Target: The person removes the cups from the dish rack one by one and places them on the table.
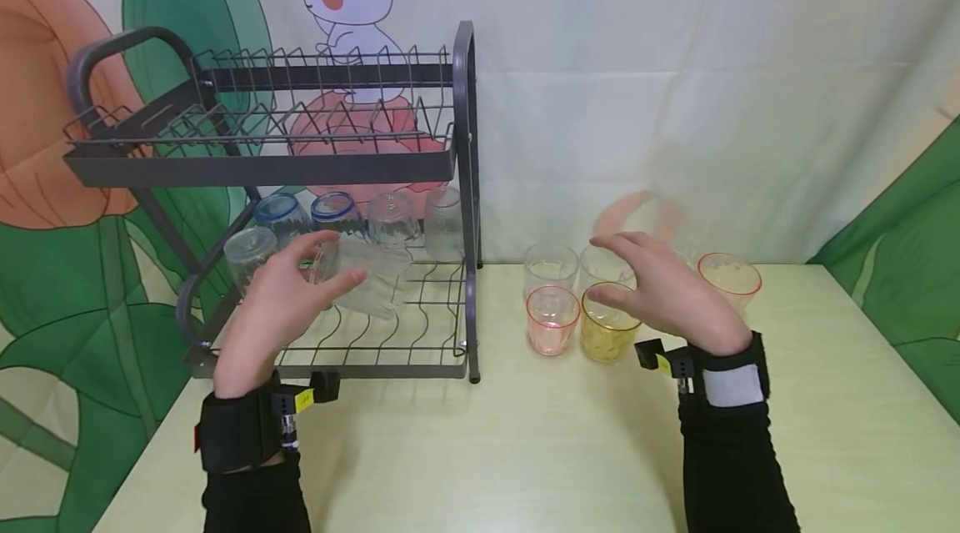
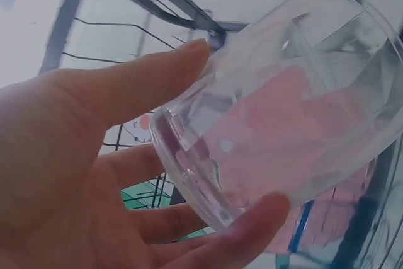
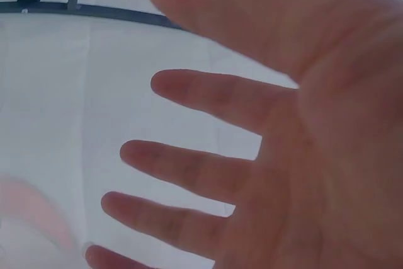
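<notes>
My left hand holds a clear drinking glass by its base end, tilted over the lower tier of the dish rack. In the left wrist view, thumb and fingers grip the base of that faceted glass. My right hand hovers with spread fingers over the glasses on the table, nearest a yellow glass; its palm holds nothing. Beside the yellow glass stands a pink-rimmed glass. Clear glasses stand behind, one partly hidden by the right hand.
Several upturned glasses stand on the rack's lower tier, including blue-ringed ones, a clear one and a taller one. The wire upper tier hangs above them. A red-rimmed glass stands right of the right hand. A printed curtain hangs behind.
</notes>
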`<state>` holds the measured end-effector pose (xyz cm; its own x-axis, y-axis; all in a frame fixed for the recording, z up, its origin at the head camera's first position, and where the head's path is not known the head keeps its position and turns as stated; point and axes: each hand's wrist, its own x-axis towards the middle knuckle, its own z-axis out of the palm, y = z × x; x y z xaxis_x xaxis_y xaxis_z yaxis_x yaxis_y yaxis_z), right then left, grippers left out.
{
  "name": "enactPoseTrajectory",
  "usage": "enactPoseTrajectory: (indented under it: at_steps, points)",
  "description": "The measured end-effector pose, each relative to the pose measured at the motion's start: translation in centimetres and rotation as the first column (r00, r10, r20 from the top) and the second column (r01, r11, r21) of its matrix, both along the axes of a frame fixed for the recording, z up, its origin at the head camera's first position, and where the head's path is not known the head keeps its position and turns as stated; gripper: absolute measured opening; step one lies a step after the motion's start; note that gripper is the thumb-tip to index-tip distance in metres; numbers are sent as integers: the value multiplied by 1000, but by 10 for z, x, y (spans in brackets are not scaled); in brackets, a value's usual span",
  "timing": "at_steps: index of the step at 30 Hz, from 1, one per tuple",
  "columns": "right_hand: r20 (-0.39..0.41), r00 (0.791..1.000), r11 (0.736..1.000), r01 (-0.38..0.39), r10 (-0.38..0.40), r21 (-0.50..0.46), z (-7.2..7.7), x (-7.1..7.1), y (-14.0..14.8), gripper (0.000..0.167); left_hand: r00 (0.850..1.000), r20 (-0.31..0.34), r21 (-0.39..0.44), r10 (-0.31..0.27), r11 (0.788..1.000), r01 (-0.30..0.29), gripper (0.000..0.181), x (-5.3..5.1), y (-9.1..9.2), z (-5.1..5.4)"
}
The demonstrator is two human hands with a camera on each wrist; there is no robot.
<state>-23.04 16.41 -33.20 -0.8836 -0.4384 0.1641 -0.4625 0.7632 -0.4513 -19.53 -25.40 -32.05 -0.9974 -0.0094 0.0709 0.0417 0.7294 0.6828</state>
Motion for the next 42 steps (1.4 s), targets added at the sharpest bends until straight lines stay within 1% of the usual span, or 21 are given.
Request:
enactPoseTrajectory:
  at_steps: [2,3,6,9,11,14,16,21,26,30,34,36,39,42]
  points:
    - [-8,1000,1000,-13,13,-6,1,1,-1,64,1000,25,71,-6,997,4,82,7,4,-1]
    - [-10,1000,1000,-19,19,-10,1,2,-2,65,1000,26,102,-5,995,2,82,9,5,-3]
    - [-12,999,999,-37,37,-19,2,3,-4,65,999,32,210,-19,978,12,82,15,8,-7]
    - [-17,999,999,-46,45,-28,3,4,-4,66,1000,11,303,-19,953,15,79,18,14,-10]
    - [-24,999,998,-50,49,-34,5,4,-4,66,1000,-6,365,-14,931,16,78,19,19,-12]
    - [-37,998,997,-58,57,-44,6,5,-3,66,999,-39,433,-23,901,37,74,18,30,-13]
    - [-43,998,997,-56,54,-55,7,6,-4,66,998,-49,470,-41,881,59,72,17,38,-14]
    - [-48,997,993,-70,66,-100,8,9,-6,68,995,-56,543,-86,833,103,69,17,59,-16]
    - [-62,990,981,-132,124,-142,9,11,-7,74,989,-77,600,-129,786,149,66,16,79,-19]
    - [-69,982,969,-186,177,-163,10,13,-8,79,983,-114,631,-142,754,181,65,12,95,-22]
    - [-61,978,962,-206,198,-180,12,15,-10,85,975,-159,666,-152,712,220,62,7,110,-23]
    - [-57,976,958,-217,210,-186,13,16,-12,87,971,-175,686,-165,686,240,61,6,117,-23]
    - [-45,972,952,-234,230,-196,14,15,-14,89,967,-186,696,-173,672,254,59,5,125,-23]
    - [-37,969,947,-245,242,-209,13,14,-14,93,963,-201,694,-179,668,269,57,7,134,-21]
